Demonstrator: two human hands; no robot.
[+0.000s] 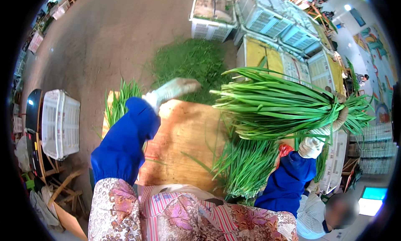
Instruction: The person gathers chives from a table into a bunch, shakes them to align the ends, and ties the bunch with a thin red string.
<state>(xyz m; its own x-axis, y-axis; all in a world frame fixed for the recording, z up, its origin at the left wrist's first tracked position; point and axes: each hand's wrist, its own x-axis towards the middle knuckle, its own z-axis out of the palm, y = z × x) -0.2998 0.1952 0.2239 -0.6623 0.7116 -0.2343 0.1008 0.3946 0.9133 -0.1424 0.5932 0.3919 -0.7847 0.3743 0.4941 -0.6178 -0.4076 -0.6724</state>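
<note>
My right hand (332,126), in a pale glove, is wrapped round a big bunch of green chives (275,105). Held up sideways over the right of the wooden board (179,157), the bunch points its long leaves to the left. My left hand (177,88), also gloved, hangs above the board's far edge with fingers stretched out and nothing in it. Below the held bunch, a pile of chives (248,164) lies on the board's right side. More chives (123,101) lie at its left edge, partly behind my blue sleeve.
Green trimmings (190,61) are heaped on the floor beyond the board. White plastic crates (267,20) are stacked at the far right, and another crate (60,124) stands at the left. A person (315,216) is close by at the lower right, near a lit screen (371,200).
</note>
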